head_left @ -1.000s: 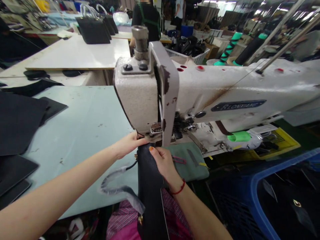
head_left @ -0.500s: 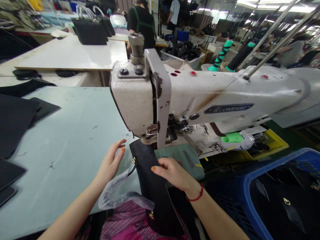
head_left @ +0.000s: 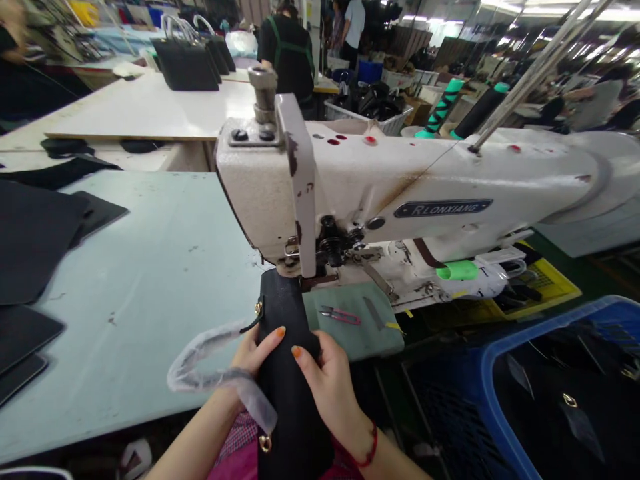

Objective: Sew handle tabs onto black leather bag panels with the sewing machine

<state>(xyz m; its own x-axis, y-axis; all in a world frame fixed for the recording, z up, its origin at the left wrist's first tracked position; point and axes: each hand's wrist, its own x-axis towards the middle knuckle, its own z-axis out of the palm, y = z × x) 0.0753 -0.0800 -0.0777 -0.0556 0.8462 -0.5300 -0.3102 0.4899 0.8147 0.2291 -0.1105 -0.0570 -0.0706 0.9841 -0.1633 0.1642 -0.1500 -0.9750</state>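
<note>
A black handbag panel (head_left: 283, 373) stretches from under the head of the white sewing machine (head_left: 350, 173) down to my lap. My left hand (head_left: 257, 353) grips its left edge, thumb on top and the other fingers hidden beneath. On the right edge, my right hand (head_left: 323, 367) holds it the same way. A bag handle (head_left: 200, 380) wrapped in clear plastic loops out to the left, across my left wrist. Gold-coloured fittings (head_left: 265, 443) join the handle to the panel. The panel's far end lies at the presser foot, where the needle is hidden.
Pink-handled thread snips (head_left: 340, 315) lie right of the panel. A blue basket (head_left: 487, 373) with black bag pieces stands at the right. More black pieces (head_left: 35, 240) lie on the pale green table (head_left: 150, 300). Finished-looking handbags (head_left: 185, 63) and a co-worker (head_left: 287, 53) are farther back.
My left hand has come down from beside the machine head onto the panel's left edge. My right hand has shifted slightly down. The wrapped handle has swung left, and the snips now show.
</note>
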